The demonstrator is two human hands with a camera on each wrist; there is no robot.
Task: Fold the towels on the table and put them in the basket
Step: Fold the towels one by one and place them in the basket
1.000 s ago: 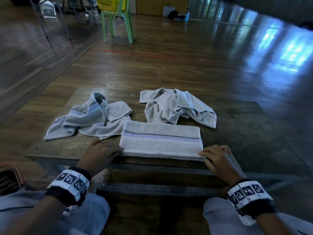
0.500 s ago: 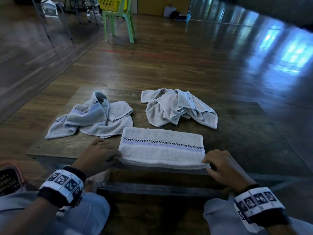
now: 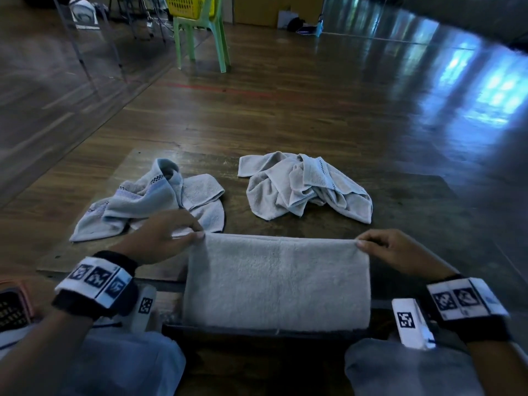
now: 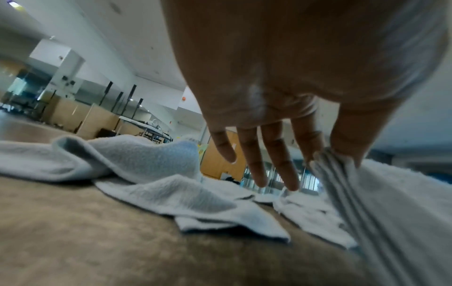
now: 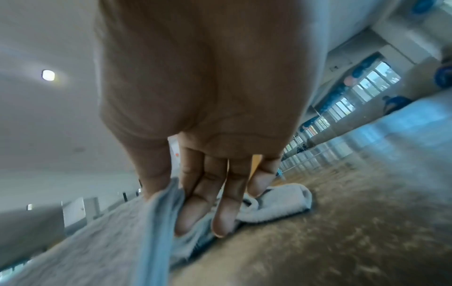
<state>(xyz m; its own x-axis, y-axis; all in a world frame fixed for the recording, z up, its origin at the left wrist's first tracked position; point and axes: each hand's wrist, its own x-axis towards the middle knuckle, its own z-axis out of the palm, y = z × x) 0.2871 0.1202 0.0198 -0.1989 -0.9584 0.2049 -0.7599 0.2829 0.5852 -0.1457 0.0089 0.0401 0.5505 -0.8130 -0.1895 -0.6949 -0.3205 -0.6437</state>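
A grey folded towel (image 3: 277, 278) is lifted by its upper edge, plain side toward me, its lower part hanging over the wooden table's (image 3: 414, 224) near edge. My left hand (image 3: 200, 236) pinches its upper left corner, and the left wrist view shows thumb and forefinger on the layered towel edge (image 4: 342, 164). My right hand (image 3: 358, 243) pinches the upper right corner, its grip on the towel (image 5: 156, 212) shown in the right wrist view. Two crumpled towels lie farther back: a bluish one (image 3: 148, 198) on the left and a grey one (image 3: 305, 187) on the right.
A dark mesh basket (image 3: 11, 307) with a pinkish rim sits low at the far left beside my knee. A green plastic chair (image 3: 200, 38) carrying a yellow basket (image 3: 188, 5) stands far back on the wooden floor. My knees are under the table's near edge.
The folded towel lay flat with its striped band up and my hands at its near corners. Both hands have since gripped it and raised that edge, and the plain side now faces me.
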